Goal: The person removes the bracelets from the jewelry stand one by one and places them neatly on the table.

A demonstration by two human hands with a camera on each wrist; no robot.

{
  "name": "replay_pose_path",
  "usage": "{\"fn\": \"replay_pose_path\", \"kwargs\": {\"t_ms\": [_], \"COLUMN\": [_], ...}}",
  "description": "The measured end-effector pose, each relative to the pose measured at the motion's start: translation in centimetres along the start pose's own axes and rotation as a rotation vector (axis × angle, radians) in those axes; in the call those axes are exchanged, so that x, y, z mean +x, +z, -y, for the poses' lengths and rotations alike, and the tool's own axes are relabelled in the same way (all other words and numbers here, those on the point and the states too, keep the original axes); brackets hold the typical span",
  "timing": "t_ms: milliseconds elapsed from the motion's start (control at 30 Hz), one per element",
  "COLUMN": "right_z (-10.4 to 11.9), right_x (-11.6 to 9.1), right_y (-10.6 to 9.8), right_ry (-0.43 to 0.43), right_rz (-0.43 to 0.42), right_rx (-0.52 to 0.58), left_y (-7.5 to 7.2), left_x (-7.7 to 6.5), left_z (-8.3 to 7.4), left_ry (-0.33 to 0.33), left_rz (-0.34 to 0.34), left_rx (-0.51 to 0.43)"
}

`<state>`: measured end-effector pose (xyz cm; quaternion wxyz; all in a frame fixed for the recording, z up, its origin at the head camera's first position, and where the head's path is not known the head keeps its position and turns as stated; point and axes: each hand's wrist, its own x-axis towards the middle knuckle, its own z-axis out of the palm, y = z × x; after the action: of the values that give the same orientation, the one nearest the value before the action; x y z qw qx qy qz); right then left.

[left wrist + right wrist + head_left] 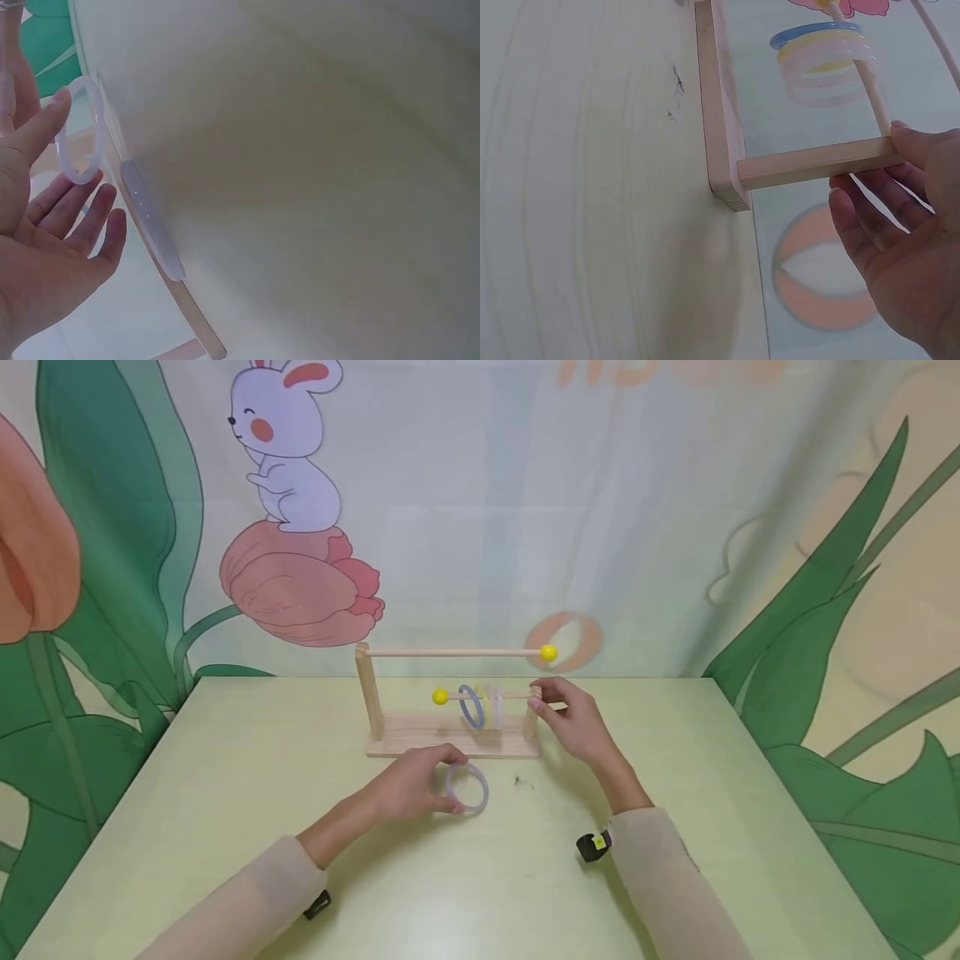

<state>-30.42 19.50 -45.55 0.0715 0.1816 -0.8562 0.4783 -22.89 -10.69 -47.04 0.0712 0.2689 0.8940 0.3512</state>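
My left hand [412, 785] pinches a pale translucent ring [486, 793] between thumb and fingers, holding it in front of a wooden rack. In the left wrist view the same ring [99, 124] stands upright between thumb and fingertips. My right hand [573, 718] grips the top of the rack's short right post [817, 163], thumb on one side and fingers on the other. From that post a lower rod [871, 97] points left, carrying a blue ring [467, 714], a yellow ring [784, 56] and pale rings [497, 714]. A yellow ball [440, 697] caps its left end.
The rack's wooden base [390, 747] stands near the table's back edge. Its tall left post [369, 693] bears an upper rod [450, 653] with a yellow ball [549, 653]. A pale lilac piece [150, 221] lies along the base. Dark marks [519, 782] dot the table.
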Motion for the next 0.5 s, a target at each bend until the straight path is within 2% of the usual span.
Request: {"fn": "replay_pose_path", "kwargs": {"t_ms": [200, 500], "right_z": [0.02, 0.09], "right_x": [0.22, -0.05], "right_y": [0.19, 0.1], "right_ry": [-0.01, -0.002], "right_rz": [-0.011, -0.012], "right_rx": [0.014, 0.004], "left_y": [0.09, 0.47], "left_x": [-0.07, -0.03], "left_z": [0.12, 0.38], "left_ry": [-0.016, -0.03], "left_rz": [-0.002, 0.013], "left_rx": [0.066, 0.101]}}
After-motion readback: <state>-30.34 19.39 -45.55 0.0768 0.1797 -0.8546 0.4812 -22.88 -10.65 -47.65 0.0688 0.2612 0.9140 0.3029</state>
